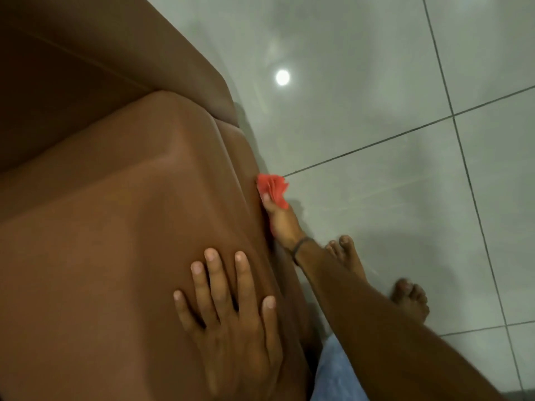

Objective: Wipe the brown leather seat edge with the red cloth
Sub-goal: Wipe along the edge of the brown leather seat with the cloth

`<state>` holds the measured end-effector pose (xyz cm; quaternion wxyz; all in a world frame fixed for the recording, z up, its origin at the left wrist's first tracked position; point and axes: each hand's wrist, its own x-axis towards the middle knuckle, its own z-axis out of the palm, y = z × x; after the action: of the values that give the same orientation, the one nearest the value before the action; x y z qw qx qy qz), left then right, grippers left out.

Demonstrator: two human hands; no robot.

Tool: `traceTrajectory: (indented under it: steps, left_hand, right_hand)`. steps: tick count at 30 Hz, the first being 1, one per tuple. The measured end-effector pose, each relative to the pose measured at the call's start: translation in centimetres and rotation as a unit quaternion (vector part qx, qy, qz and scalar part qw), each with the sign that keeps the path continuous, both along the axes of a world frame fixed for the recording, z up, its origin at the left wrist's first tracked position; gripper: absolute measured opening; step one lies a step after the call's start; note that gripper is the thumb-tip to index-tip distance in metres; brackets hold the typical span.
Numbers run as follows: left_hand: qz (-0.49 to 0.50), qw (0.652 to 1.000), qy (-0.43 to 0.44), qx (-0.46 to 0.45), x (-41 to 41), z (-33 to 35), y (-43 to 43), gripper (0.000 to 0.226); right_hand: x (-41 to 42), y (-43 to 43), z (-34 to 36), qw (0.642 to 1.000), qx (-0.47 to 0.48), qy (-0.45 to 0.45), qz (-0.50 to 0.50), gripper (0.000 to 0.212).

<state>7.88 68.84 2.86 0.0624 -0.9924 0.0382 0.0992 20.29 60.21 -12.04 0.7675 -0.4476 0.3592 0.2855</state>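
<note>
Red cloth (273, 189) sits bunched in the right hand (279, 219), its fingers pinching it against the brown leather seat edge (254, 215). The left hand (228, 308) braces flat, fingers spread. Steady pressure along the edge should serve best.

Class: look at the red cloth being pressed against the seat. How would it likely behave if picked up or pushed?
The red cloth looks bunched into folds beyond the right hand, so it is probably floppy. It seems thin, so likely light. Pushed along the smooth seat edge, it would probably slide and crumple.
</note>
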Motion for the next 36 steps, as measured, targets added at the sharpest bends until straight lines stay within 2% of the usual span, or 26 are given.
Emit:
traceTrajectory:
  steps: [2, 4, 6, 8, 9, 11, 14, 17, 18, 20, 23, 27, 29, 32, 36]
  left_hand:
    - [0.007, 1.0, 0.006, -0.028, 0.7, 1.2, 0.0, 0.076]
    - [0.016, 0.998, 0.0, -0.057, 3.2, 2.5, 0.3, 0.074]
    - [0.011, 0.998, -0.011, -0.057, 7.7, 3.2, 1.2, 0.074]
    - [0.009, 0.999, -0.004, -0.046, 12.2, 2.7, 2.3, 0.073]
    - [0.011, 0.999, -0.002, -0.044, 13.9, 2.3, 2.7, 0.072]
    - [0.017, 0.999, -0.011, -0.041, 15.3, 1.5, 3.0, 0.073]
    - [0.008, 0.998, -0.046, -0.03, 15.0, 0.0, 3.1, 0.071]
    - [-0.003, 0.998, -0.064, -0.019, 14.9, -0.8, 3.6, 0.071]
    - [-0.007, 0.998, -0.065, -0.022, 14.9, -0.9, 3.6, 0.072]
    - [-0.008, 0.998, -0.064, -0.025, 14.7, -1.0, 3.6, 0.072]
    - [-0.012, 0.998, -0.066, -0.019, 14.6, -1.3, 3.6, 0.073]
    - [-0.021, 0.997, -0.073, -0.011, 14.4, -1.7, 3.8, 0.073]
    - [-0.019, 0.997, -0.07, -0.008, 14.5, -2.0, 3.8, 0.073]
    - [-0.007, 0.997, -0.07, -0.016, 14.4, -1.7, 3.4, 0.072]
    - [-0.007, 0.998, -0.068, -0.016, 14.5, -1.7, 3.3, 0.074]
  right_hand:
    - [2.8, 1.0, 1.0, 0.997, -0.022, -0.072, -0.027, 0.048]
    - [0.6, 1.3, 3.0, 0.994, -0.014, -0.106, -0.019, 0.051]
    - [-3.5, 1.0, 4.6, 0.998, 0.033, -0.061, -0.013, 0.053]
    - [-6.6, -0.1, 4.7, 0.999, 0.05, -0.008, -0.019, 0.045]
    - [-6.2, -0.4, 4.0, 0.999, 0.042, 0.02, -0.022, 0.042]
    - [-2.8, -0.3, 2.3, 0.999, 0.015, 0.018, -0.029, 0.045]
    - [3.5, 1.0, 1.1, 0.999, -0.014, -0.015, -0.034, 0.047]
    - [2.5, 1.3, 4.6, 0.994, -0.024, -0.102, -0.023, 0.045]
    - [0.5, 1.3, 5.5, 0.994, -0.014, -0.103, -0.017, 0.045]
    - [-2.9, 0.7, 6.4, 0.999, 0.028, -0.043, -0.017, 0.044]
    - [-0.7, 0.0, 3.9, 1.0, 0.011, 0.013, 0.002, 0.041]
    - [10.7, 0.8, 0.8, 0.997, -0.071, 0.001, 0.028, 0.053]
    - [13.8, 1.7, 1.6, 0.995, -0.092, -0.02, 0.044, 0.05]
    - [11.6, 1.9, 4.2, 0.992, -0.091, -0.079, 0.041, 0.043]
    - [10.5, 1.0, 2.6, 0.99, -0.09, -0.072, 0.08, 0.05]
